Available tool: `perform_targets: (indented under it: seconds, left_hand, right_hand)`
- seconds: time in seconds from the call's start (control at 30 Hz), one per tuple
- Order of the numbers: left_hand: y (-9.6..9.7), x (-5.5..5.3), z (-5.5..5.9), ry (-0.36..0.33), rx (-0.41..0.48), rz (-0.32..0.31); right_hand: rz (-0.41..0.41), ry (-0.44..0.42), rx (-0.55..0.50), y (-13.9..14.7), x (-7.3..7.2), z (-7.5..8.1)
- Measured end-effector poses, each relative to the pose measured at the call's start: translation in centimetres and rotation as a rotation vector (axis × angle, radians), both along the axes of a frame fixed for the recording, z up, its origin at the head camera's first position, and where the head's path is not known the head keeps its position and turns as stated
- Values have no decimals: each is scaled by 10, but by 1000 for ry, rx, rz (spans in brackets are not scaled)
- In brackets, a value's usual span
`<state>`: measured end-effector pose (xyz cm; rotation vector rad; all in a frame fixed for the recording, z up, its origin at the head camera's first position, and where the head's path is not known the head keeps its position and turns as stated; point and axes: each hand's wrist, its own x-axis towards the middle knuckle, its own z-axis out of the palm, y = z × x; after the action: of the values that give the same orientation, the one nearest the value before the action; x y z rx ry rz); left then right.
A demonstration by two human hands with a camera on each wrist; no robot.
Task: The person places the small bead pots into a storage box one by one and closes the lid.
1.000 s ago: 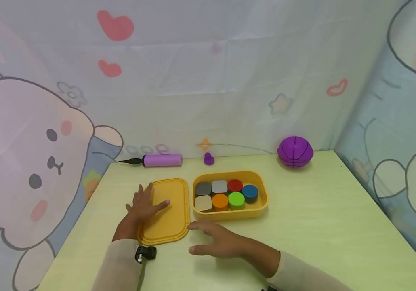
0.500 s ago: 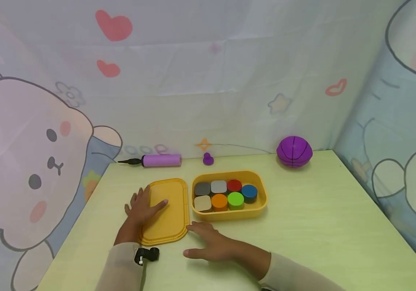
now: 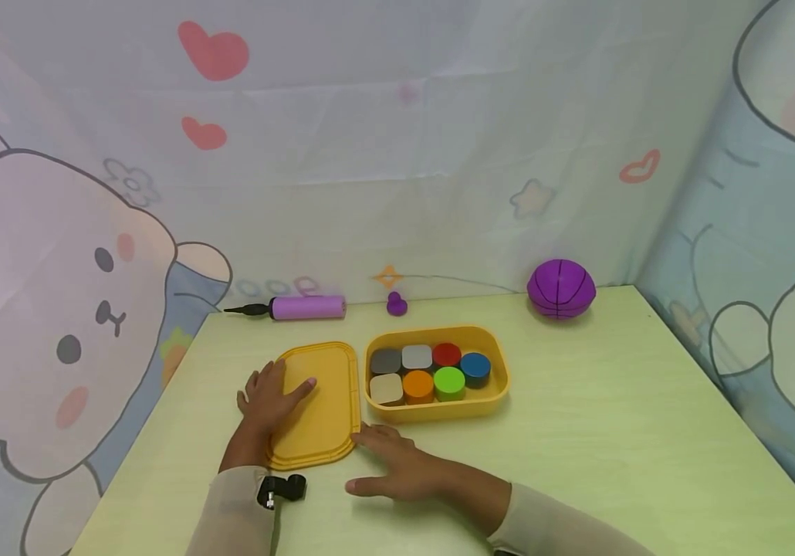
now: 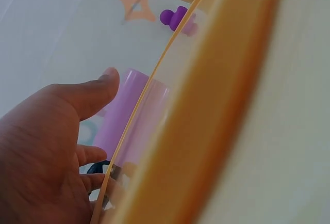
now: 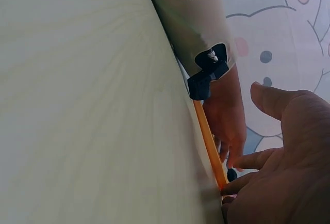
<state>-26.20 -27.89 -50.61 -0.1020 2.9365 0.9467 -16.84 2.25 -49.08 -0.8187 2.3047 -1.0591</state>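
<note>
A yellow rectangular lid (image 3: 328, 409) lies flat on the table. My left hand (image 3: 267, 400) is spread over its left edge, thumb pointing across the lid. In the left wrist view that hand (image 4: 46, 146) appears beyond the lid's blurred edge (image 4: 206, 100). At the lid's near right corner, the fingertips of my right hand (image 3: 404, 469) reach the rim, thumb held apart. The right wrist view shows the right hand (image 5: 289, 167) with extended fingers at the end of the orange-looking lid edge (image 5: 207, 139). Neither hand grips anything.
Right of the lid stands a yellow container (image 3: 439, 415) with several coloured blocks, among them an orange one (image 3: 417, 387) and a green one (image 3: 449, 384). Along the back are a purple hand pump (image 3: 309, 307), a small purple figure (image 3: 397, 304) and a purple ball (image 3: 560, 289).
My right hand has moved slightly left and toward me, its fingertips coming to the lid's corner. My left hand has stayed almost still on the lid.
</note>
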Motion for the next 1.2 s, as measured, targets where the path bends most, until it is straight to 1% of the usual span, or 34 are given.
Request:
perform_targets:
  seconds: [0.07, 0.17, 0.27, 0.37, 0.43, 0.6, 0.67, 0.73, 0.87, 0.97, 1.03, 1.2]
  left_hand:
    - [-1, -2, -2, 14, 14, 4]
    - [-4, -4, -4, 27, 37, 12]
    - [-6, -4, -3, 38, 74, 23]
    - [-7, -3, 5, 46, 122, 26]
    - [-7, -3, 11, 53, 177, 31]
    - [-8, 2, 23, 63, 335, 63]
    - [-7, 5, 28, 71, 379, 85]
    - [-6, 9, 33, 81, 418, 100]
    - [-3, 14, 43, 103, 496, 105]
    - [1, 15, 52, 114, 546, 105]
    - [5, 16, 58, 129, 575, 103]
    - [18, 18, 61, 191, 616, 65]
  right_hand:
    - [4, -13, -3, 1, -2, -1]
    - [5, -42, -35, 2, -3, -1]
    - [3, -70, -90, 3, -4, -2]
    - [-3, -98, -143, 4, -4, -3]
    - [0, -130, -192, 4, -4, -3]
    - [20, -245, -365, 2, 1, -1]
    - [25, -265, -426, 0, 3, 0]
    - [28, -262, -470, -1, 6, 0]
    - [22, -260, -538, -2, 10, 5]
    - [-11, -258, -566, -2, 12, 12]
    - [-39, -240, -576, 0, 12, 15]
    - [-116, -203, -602, 5, 7, 20]
